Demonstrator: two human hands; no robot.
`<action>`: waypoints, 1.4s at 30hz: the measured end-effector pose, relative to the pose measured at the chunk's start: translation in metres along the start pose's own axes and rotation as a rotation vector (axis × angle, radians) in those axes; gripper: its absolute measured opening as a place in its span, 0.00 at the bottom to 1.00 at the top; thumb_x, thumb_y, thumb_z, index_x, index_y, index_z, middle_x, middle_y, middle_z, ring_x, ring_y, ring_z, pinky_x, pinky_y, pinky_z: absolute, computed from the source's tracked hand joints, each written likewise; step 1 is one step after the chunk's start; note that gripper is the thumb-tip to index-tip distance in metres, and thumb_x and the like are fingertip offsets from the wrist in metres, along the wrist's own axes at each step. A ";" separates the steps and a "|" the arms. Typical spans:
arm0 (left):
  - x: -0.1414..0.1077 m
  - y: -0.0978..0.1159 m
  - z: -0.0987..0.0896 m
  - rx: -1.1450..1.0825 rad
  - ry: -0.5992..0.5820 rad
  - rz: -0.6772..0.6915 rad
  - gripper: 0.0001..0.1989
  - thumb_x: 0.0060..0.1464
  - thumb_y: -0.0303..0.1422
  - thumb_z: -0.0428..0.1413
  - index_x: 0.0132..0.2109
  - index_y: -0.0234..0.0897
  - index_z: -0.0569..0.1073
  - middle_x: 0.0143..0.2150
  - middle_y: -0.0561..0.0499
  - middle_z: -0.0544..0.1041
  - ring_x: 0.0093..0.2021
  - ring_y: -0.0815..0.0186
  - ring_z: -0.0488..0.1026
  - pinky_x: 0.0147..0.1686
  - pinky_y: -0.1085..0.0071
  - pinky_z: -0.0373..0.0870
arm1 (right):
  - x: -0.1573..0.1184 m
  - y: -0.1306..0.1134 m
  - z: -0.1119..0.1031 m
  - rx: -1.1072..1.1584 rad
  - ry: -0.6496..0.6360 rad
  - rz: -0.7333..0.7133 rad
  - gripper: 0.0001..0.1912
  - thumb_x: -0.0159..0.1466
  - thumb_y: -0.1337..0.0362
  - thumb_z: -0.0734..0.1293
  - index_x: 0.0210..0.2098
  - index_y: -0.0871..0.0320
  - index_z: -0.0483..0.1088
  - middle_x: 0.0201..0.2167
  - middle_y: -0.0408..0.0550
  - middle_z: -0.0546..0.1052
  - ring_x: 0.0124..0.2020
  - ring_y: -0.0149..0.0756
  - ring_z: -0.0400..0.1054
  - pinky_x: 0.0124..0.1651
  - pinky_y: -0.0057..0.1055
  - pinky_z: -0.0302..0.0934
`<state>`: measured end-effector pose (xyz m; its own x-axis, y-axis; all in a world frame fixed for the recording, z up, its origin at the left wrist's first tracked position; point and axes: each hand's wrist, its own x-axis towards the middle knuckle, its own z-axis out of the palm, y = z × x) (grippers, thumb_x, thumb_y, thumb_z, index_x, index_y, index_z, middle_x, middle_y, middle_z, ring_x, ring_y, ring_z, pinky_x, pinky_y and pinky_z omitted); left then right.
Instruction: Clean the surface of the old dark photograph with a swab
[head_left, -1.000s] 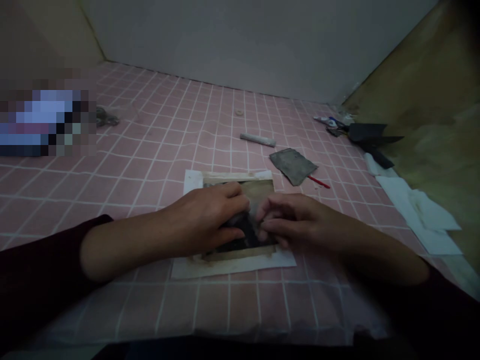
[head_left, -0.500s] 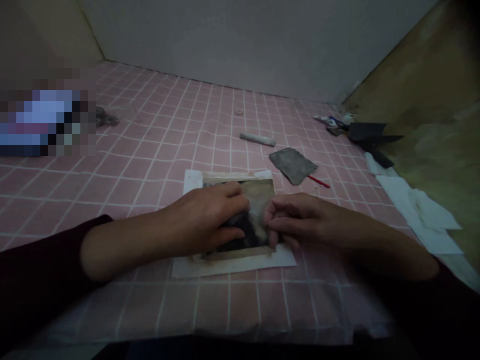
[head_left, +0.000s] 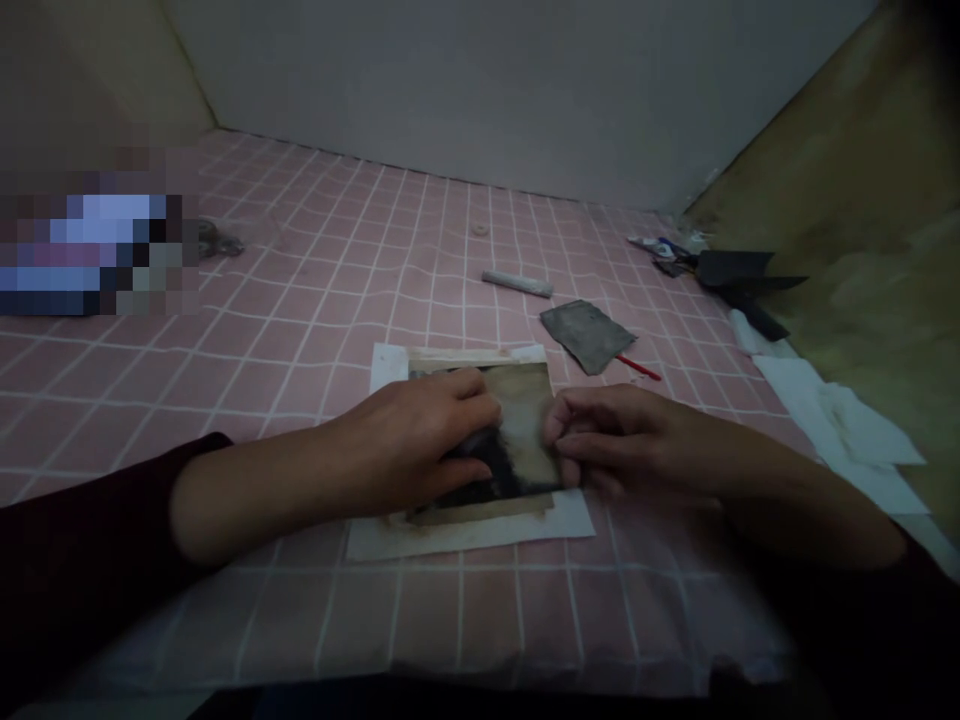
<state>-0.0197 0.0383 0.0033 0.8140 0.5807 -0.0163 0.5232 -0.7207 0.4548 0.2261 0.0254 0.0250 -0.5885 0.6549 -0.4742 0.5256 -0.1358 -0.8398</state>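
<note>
A dark picture (head_left: 525,400) with brownish borders lies on a white sheet of paper (head_left: 472,540). My left hand (head_left: 435,430) rests over the picture's left half, fingers bent and thumb apart, covering much of it. At the picture's right edge is my right hand (head_left: 600,440), with thumb and fingertips closed together in a pinch. What sits between those fingertips, if anything, is hidden and slightly blurred.
Beyond the picture lie a grey square sheet (head_left: 589,335), a thin red stick (head_left: 637,367) and a grey tube-like roll (head_left: 517,283). At right are white papers (head_left: 840,420), black pieces (head_left: 739,270) and scissors-like tools (head_left: 660,250). A pink checked cloth (head_left: 300,350) covers the table.
My right hand has slid slightly rightward, from over the picture's right part to its edge. My left hand stays in place on the picture.
</note>
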 end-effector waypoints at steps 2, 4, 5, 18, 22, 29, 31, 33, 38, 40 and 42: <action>0.000 0.000 0.000 -0.002 -0.001 -0.004 0.10 0.57 0.34 0.56 0.47 0.39 0.69 0.46 0.50 0.67 0.40 0.65 0.69 0.35 0.69 0.64 | 0.003 0.000 0.003 0.034 0.016 -0.021 0.08 0.67 0.60 0.63 0.38 0.58 0.64 0.28 0.43 0.76 0.20 0.24 0.65 0.23 0.23 0.60; -0.001 0.000 0.001 -0.002 0.004 -0.006 0.11 0.57 0.34 0.56 0.47 0.39 0.68 0.46 0.50 0.67 0.40 0.65 0.68 0.35 0.69 0.64 | 0.007 0.000 0.007 0.081 -0.003 -0.054 0.07 0.66 0.61 0.63 0.39 0.58 0.63 0.30 0.44 0.77 0.20 0.24 0.66 0.23 0.23 0.61; -0.002 0.000 0.001 -0.002 0.006 -0.006 0.11 0.57 0.34 0.56 0.47 0.39 0.68 0.46 0.50 0.67 0.40 0.65 0.68 0.35 0.69 0.64 | 0.008 0.000 0.008 0.091 -0.018 -0.060 0.07 0.67 0.61 0.63 0.40 0.58 0.63 0.31 0.44 0.77 0.20 0.24 0.66 0.24 0.23 0.62; -0.001 0.001 0.000 -0.001 -0.002 -0.020 0.11 0.57 0.34 0.57 0.47 0.39 0.68 0.46 0.51 0.66 0.40 0.65 0.68 0.36 0.69 0.65 | 0.009 0.003 0.008 0.088 -0.024 -0.064 0.08 0.66 0.59 0.64 0.38 0.57 0.62 0.29 0.44 0.78 0.18 0.23 0.61 0.21 0.21 0.58; -0.001 0.001 0.000 0.002 -0.009 -0.014 0.11 0.57 0.35 0.57 0.47 0.40 0.68 0.46 0.51 0.66 0.40 0.64 0.68 0.36 0.68 0.65 | 0.004 0.007 0.000 0.087 -0.009 0.024 0.07 0.66 0.61 0.64 0.36 0.58 0.63 0.24 0.42 0.77 0.17 0.22 0.57 0.19 0.21 0.51; -0.001 0.001 0.001 0.006 0.007 -0.011 0.11 0.56 0.35 0.57 0.46 0.39 0.68 0.45 0.51 0.67 0.40 0.64 0.69 0.35 0.69 0.64 | 0.003 0.008 -0.001 0.216 -0.006 -0.024 0.12 0.67 0.57 0.64 0.34 0.59 0.63 0.29 0.46 0.76 0.20 0.23 0.59 0.24 0.23 0.52; -0.001 0.001 0.000 0.007 0.005 -0.008 0.11 0.56 0.34 0.57 0.45 0.39 0.69 0.45 0.51 0.67 0.40 0.64 0.69 0.34 0.69 0.64 | 0.002 0.011 -0.001 0.310 -0.016 -0.010 0.10 0.67 0.59 0.64 0.37 0.60 0.65 0.30 0.46 0.76 0.21 0.22 0.59 0.25 0.23 0.52; -0.001 0.001 0.000 0.010 0.007 -0.008 0.10 0.56 0.34 0.57 0.45 0.39 0.69 0.45 0.51 0.67 0.40 0.64 0.69 0.34 0.69 0.64 | 0.001 0.014 -0.003 0.365 -0.035 -0.002 0.09 0.67 0.60 0.64 0.41 0.60 0.65 0.30 0.46 0.76 0.22 0.22 0.59 0.25 0.22 0.52; -0.001 0.003 0.000 0.016 0.015 0.005 0.10 0.56 0.34 0.57 0.44 0.38 0.68 0.45 0.51 0.67 0.39 0.65 0.69 0.34 0.69 0.64 | 0.000 0.016 -0.006 0.333 -0.018 -0.018 0.10 0.67 0.60 0.65 0.44 0.60 0.65 0.31 0.46 0.77 0.21 0.22 0.60 0.25 0.22 0.54; -0.001 0.003 -0.001 0.020 0.018 0.008 0.09 0.56 0.34 0.57 0.44 0.38 0.68 0.45 0.50 0.67 0.39 0.65 0.69 0.34 0.69 0.64 | 0.000 0.014 -0.006 0.299 -0.007 -0.015 0.10 0.66 0.60 0.65 0.43 0.60 0.65 0.30 0.46 0.76 0.22 0.22 0.60 0.25 0.22 0.54; -0.001 0.003 -0.001 0.020 0.017 0.003 0.09 0.56 0.34 0.57 0.44 0.37 0.68 0.45 0.50 0.67 0.39 0.64 0.69 0.33 0.69 0.64 | 0.000 0.012 -0.005 0.243 -0.008 -0.019 0.10 0.67 0.60 0.64 0.42 0.60 0.65 0.30 0.46 0.76 0.23 0.23 0.61 0.25 0.22 0.55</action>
<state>-0.0192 0.0359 0.0057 0.8114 0.5844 0.0000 0.5258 -0.7300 0.4367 0.2354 0.0276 0.0164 -0.6019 0.6533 -0.4593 0.3516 -0.2996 -0.8869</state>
